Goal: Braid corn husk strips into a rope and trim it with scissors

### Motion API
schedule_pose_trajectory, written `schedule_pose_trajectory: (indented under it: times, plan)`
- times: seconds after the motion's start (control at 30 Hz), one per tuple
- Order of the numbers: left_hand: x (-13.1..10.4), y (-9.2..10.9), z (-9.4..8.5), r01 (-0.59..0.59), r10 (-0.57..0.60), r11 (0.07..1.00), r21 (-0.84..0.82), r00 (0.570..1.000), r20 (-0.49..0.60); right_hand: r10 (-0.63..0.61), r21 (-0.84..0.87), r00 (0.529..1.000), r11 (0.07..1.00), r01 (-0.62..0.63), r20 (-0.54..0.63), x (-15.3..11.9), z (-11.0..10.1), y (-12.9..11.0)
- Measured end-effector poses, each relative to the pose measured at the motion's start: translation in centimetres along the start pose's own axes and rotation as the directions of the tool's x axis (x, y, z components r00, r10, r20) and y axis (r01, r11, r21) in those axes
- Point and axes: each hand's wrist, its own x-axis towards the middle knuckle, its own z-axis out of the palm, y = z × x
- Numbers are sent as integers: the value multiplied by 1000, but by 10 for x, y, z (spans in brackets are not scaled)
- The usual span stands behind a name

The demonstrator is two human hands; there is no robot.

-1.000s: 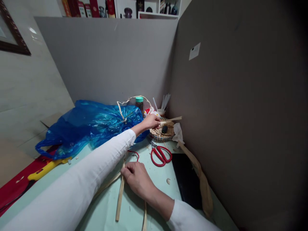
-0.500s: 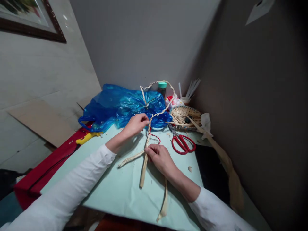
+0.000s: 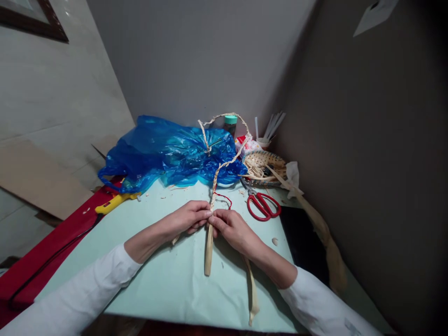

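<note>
A pale straw-like braid [image 3: 215, 179] runs from the back of the table down to my hands, its far end looping up over the blue bag. My left hand [image 3: 191, 217] pinches the braid's lower end from the left. From the right, my right hand [image 3: 227, 223] grips the same spot, fingertips against the left ones. One loose flat strand [image 3: 209, 254] hangs toward me between the hands. Another strand [image 3: 252, 294] comes out under my right wrist, and a third is mostly covered by my left hand. A red cord [image 3: 226, 198] curves beside the braid.
Red-handled scissors [image 3: 264, 206] lie right of the braid. Behind are a blue plastic bag [image 3: 168, 149], a green-lidded jar [image 3: 230, 123] and a woven basket [image 3: 264, 161] of strips. A yellow-handled tool [image 3: 114, 203] with a black cable lies left. A long strip [image 3: 322, 228] trails down the right side.
My left hand has come down the braid to meet my right hand at its lower end. The left strand is now mostly hidden. The view has shifted slightly.
</note>
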Motion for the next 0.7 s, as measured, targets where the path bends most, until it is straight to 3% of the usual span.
schedule_pose_trajectory:
  times: [0.2,0.3,0.43,0.57,0.7]
  plan:
    - [0,-6,5,14,1,994,106,991,-134,9,-282,1000,959,-14,-20,-6,-1,-12]
    - [-1,-6,9,12,-2,996,84,993,-119,32,-409,999,911,-46,-40,-8,0,-14]
    - [-3,-4,11,33,-34,999,-6,997,-68,14,-426,999,904,-34,-48,-8,0,-15]
    - [-2,-5,9,58,-72,986,-155,994,-85,-12,-403,999,915,-8,-47,-7,-4,-17]
    - [-1,-8,8,11,-25,992,-125,993,-115,-45,-386,998,922,26,-40,-7,-8,-19]
